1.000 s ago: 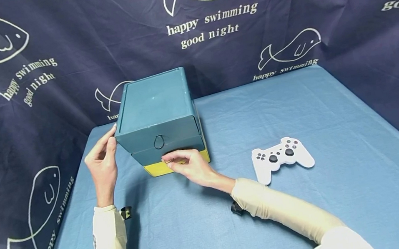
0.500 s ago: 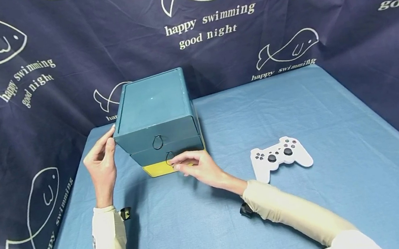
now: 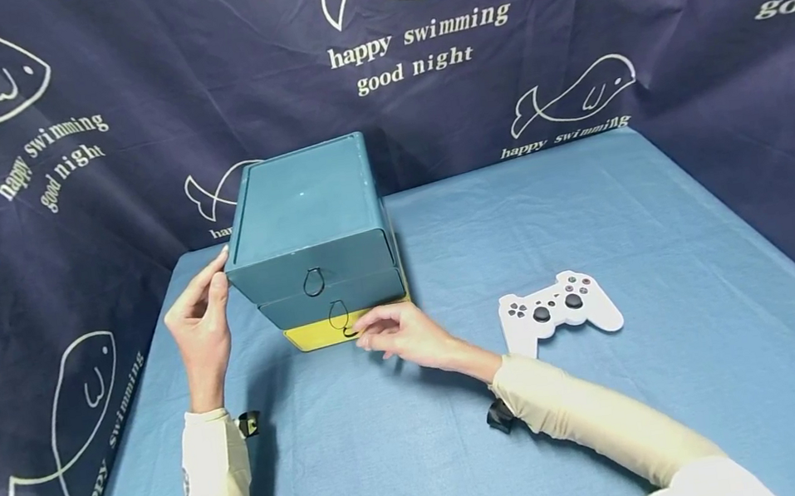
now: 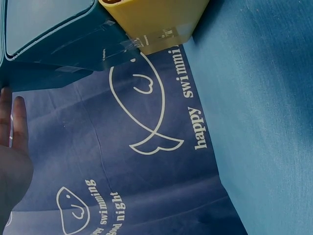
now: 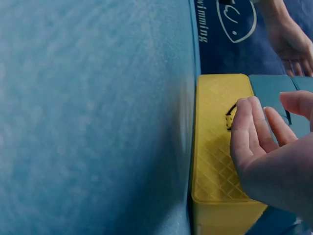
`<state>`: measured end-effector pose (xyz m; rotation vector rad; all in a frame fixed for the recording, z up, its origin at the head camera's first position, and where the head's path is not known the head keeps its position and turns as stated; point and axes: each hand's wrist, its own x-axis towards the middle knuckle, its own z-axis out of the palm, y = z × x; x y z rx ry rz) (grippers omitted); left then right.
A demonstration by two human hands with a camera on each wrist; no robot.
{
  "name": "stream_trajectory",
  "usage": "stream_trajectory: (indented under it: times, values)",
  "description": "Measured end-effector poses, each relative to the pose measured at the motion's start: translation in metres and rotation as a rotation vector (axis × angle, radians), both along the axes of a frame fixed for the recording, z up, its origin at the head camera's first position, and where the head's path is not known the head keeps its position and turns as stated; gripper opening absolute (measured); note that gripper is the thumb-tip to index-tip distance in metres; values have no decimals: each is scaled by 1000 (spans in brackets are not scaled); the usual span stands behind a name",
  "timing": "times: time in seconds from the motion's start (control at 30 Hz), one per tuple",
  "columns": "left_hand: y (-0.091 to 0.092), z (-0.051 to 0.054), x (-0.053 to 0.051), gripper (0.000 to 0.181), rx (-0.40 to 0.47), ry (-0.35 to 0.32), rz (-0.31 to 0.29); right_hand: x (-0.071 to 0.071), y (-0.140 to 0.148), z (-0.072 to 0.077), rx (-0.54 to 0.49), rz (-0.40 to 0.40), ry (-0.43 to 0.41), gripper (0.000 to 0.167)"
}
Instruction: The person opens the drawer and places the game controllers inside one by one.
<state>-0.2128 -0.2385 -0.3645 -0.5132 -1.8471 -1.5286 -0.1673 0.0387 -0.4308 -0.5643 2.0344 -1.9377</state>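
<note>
A stack of drawers, teal (image 3: pixel 304 201) above and yellow (image 3: pixel 314 337) at the bottom, has dark loops on its fronts. My left hand (image 3: pixel 203 332) touches the stack's upper left edge with its fingertips, thumb pointing up. In the left wrist view, the left hand (image 4: pixel 13 152) has straight fingers beside the teal side. My right hand (image 3: pixel 409 337) is at the yellow drawer's front, fingertips by its loop (image 3: pixel 351 333). The right wrist view shows the right hand (image 5: pixel 274 152) with loosely bent fingers partly covering that loop (image 5: pixel 230 117), the thumb standing apart from them.
A white game controller (image 3: pixel 560 310) lies on the blue cloth (image 3: pixel 458 248) to the right of the drawers. Dark blue fabric (image 3: pixel 426 123) with fish drawings and lettering hangs behind and at both sides.
My right hand has moved down and right, from the middle teal drawer's loop to the yellow drawer's loop. My left hand has stayed at the stack's edge.
</note>
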Motion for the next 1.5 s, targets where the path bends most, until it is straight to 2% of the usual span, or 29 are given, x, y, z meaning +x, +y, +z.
stream_trajectory:
  times: [0.13,0.37,0.5,0.77,1.0,1.13,1.37,1.5]
  values:
    - [0,0,0,26,8,-5,-3,-3,-4,-2,60,22,-7,30]
    - [1,0,0,26,28,-16,-3,-10,-9,-5,81,44,1,31]
    - [0,-1,0,26,38,-11,-5,-13,-10,-7,80,66,-14,32]
    - [0,-1,0,26,41,-8,-6,-16,-12,-8,54,96,-99,35]
    - [-2,-3,-2,27,27,-20,-8,-17,-15,-10,38,96,-112,34]
    - [-2,-3,-2,26,35,-28,-13,-18,-17,-12,49,90,-103,33]
    - [0,0,0,26,25,-21,-9,-19,-20,-12,133,67,-33,34]
    - [0,0,0,26,28,-21,-15,-19,-22,-11,156,62,-20,35]
